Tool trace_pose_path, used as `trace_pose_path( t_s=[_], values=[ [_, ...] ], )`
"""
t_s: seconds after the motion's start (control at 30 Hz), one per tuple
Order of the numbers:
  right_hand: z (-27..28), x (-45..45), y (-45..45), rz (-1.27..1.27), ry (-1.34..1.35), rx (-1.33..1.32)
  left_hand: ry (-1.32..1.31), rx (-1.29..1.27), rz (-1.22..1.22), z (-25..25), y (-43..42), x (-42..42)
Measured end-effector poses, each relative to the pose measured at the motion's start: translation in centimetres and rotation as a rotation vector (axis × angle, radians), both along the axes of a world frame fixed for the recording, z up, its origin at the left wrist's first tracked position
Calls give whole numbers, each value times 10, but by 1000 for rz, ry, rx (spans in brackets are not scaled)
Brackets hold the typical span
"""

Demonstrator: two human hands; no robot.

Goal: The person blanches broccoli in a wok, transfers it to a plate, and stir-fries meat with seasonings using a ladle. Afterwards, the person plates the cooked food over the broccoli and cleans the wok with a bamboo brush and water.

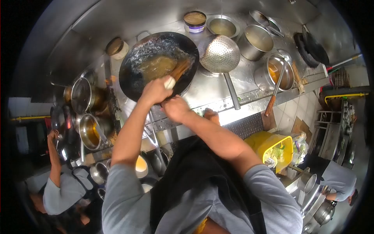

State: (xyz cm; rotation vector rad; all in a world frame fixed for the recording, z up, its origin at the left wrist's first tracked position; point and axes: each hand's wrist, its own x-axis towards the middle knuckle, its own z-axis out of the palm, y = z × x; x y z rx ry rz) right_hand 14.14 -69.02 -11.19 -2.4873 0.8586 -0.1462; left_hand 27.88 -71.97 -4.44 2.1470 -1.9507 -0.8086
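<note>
A black wok (130, 80) sits tilted on the steel range, with murky brown water (157, 68) and whitish foam inside. My left hand (156, 92) is closed around a bamboo wok brush (181, 69). The brush's pale butt end shows at my fist, and its bristles lie in the water at the wok's right side. My right hand (177, 108) is closed at the wok's near edge, gripping it there; the handle itself is hidden under my fingers. To the right of the wok, a perforated strainer (221, 54) rests with its long handle toward me.
Behind stand a tub (194, 21), a bowl (223, 26) and a steel pot (256, 42). A ladle (274, 87) leans in an oil pot (263, 73) at right. A yellow bin (286, 150) holds scraps. Co-workers (70, 187) (339, 179) stand at both sides.
</note>
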Motion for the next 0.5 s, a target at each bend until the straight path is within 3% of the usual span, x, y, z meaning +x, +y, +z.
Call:
trace_pose_path(
  t_s=[0.1,0.17,0.23,0.3,0.37,0.43,0.5],
  values=[
    [-4,4,5,-32,2,-55,-121,19,-70,-7,3,12],
    [-4,5,8,-53,-65,-57,-257,70,79,-39,-39,34],
    [-7,4,7,-63,-88,-48,-210,-34,283,-56,-79,45],
    [-10,-4,3,-58,-105,-61,-96,-131,297,-59,-81,35],
    [-7,-5,2,-45,-134,-85,91,-27,270,-54,-71,25],
    [-8,-5,0,-17,-102,-39,140,-125,95,-53,-40,16],
    [-5,-4,0,-27,-71,5,135,-68,-40,-22,-4,11]
  ],
)
